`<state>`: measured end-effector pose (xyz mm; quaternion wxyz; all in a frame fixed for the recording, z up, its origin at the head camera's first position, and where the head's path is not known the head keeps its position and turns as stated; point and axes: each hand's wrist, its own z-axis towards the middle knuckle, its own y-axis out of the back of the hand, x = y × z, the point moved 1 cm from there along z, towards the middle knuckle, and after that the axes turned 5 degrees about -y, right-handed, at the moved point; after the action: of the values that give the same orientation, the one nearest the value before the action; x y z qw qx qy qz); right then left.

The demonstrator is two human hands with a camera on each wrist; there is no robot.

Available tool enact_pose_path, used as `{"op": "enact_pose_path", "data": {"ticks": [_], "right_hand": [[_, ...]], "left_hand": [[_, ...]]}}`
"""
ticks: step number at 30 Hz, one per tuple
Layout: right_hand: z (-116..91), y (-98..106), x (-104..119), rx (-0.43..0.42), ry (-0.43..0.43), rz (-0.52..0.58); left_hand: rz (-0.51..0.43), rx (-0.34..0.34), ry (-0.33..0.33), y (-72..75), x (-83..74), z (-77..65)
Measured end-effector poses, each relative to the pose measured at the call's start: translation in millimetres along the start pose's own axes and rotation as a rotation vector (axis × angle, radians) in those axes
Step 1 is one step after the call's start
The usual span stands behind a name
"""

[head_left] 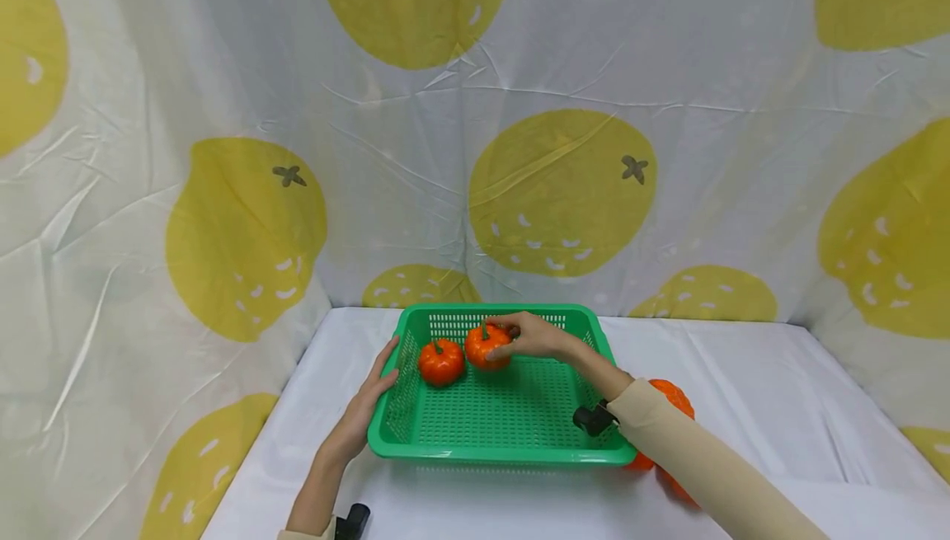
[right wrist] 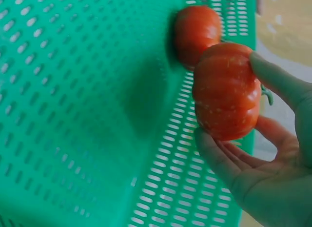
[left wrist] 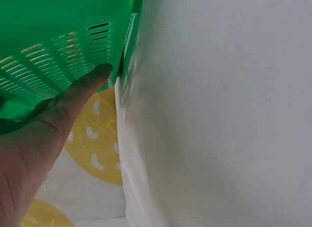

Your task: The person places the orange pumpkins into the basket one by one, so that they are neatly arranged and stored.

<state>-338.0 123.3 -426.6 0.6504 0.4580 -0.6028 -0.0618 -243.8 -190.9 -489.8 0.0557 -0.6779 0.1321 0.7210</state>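
One orange-red pumpkin [head_left: 484,350], squat, glossy, ribbed, pale-flecked w/ short green stem [head_left: 485,330], is pinched btwn thumb & fingers of my R grip [head_left: 536,337]. It's inside the green basket [head_left: 505,457], nr basket's far wall. Stem points up, away from basket's floor; long axis crosswise to stem, approx. level. L grip [head_left: 359,408] isn't clenched: fingers straightish, touching basket's L wall.

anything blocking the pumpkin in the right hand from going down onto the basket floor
Nothing visible does: under the held pumpkin in the right hand, the floor of the green basket looks bare. The other pumpkin sits close by, left of it in the head view.
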Motion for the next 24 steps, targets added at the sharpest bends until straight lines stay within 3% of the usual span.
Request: {"op": "enact_pose_path", "data": {"ticks": [13, 24], "right_hand": [[3.5, -16.6, -14.4, 0.016, -0.067, -0.071], [3.6, -18.3, -14.3, 0.048, -0.068, -0.091]], "left_hand": [[-0.017, 0.005, -0.007, -0.9, 0.4, 0.3], [-0.011, 0.008, -0.013, 0.3, -0.1, 0.5]]}}
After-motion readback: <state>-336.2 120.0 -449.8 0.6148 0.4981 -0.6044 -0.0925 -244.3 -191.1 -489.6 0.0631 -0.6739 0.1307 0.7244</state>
